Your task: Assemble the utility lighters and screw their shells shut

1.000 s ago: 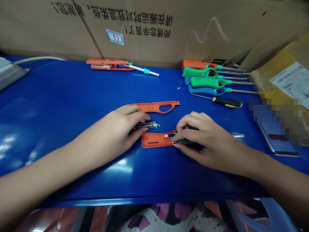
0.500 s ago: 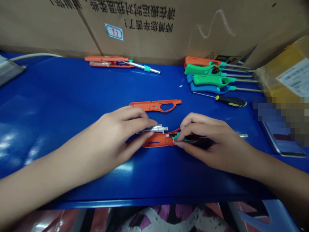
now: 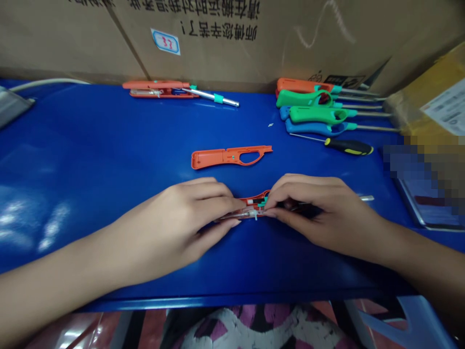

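My left hand (image 3: 185, 218) is closed on a clear lighter fuel tank (image 3: 247, 214) with a small valve end, at the orange lighter shell half (image 3: 249, 199) in front of me. My right hand (image 3: 316, 206) pinches the other end of that shell half, by the teal trigger parts (image 3: 266, 198); its fingers hide much of the handle. A metal tube tip (image 3: 366, 198) shows past the right hand. Beyond both hands lies the matching orange shell half (image 3: 209, 159), hollow side up.
An orange lighter (image 3: 156, 89), partly open, lies at the back left. Several finished-looking lighters (image 3: 316, 115) lie at the back right, with a black and yellow screwdriver (image 3: 348, 146) beside them. A cardboard box (image 3: 218, 63) stands behind. Tiny white pieces (image 3: 271, 125) lie mid-table.
My left hand has brought the fuel tank down and toward me, onto the held orange shell half. The right hand stays at the trigger end. The view has shifted slightly.
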Action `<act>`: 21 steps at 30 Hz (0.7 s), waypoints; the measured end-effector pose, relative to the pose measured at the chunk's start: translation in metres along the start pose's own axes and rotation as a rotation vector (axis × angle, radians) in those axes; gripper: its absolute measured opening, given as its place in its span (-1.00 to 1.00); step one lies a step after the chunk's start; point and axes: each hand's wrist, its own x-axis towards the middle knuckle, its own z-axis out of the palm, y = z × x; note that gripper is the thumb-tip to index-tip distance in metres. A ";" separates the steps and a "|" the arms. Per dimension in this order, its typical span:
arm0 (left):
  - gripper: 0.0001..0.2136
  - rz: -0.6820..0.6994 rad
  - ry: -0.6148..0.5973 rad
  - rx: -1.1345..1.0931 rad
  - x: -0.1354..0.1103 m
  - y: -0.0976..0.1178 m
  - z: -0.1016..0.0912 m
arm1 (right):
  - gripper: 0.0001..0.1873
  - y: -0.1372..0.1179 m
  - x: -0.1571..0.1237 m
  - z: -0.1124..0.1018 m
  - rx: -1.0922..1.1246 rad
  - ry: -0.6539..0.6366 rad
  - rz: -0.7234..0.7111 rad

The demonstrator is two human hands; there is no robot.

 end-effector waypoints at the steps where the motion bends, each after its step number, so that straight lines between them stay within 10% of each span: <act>1: -0.83 0.001 0.006 0.000 0.000 0.000 0.000 | -0.89 0.000 0.000 0.000 -0.003 0.003 -0.006; 21: -0.83 0.003 0.058 -0.024 -0.001 0.002 -0.001 | -0.84 -0.001 0.001 -0.001 -0.001 0.002 -0.058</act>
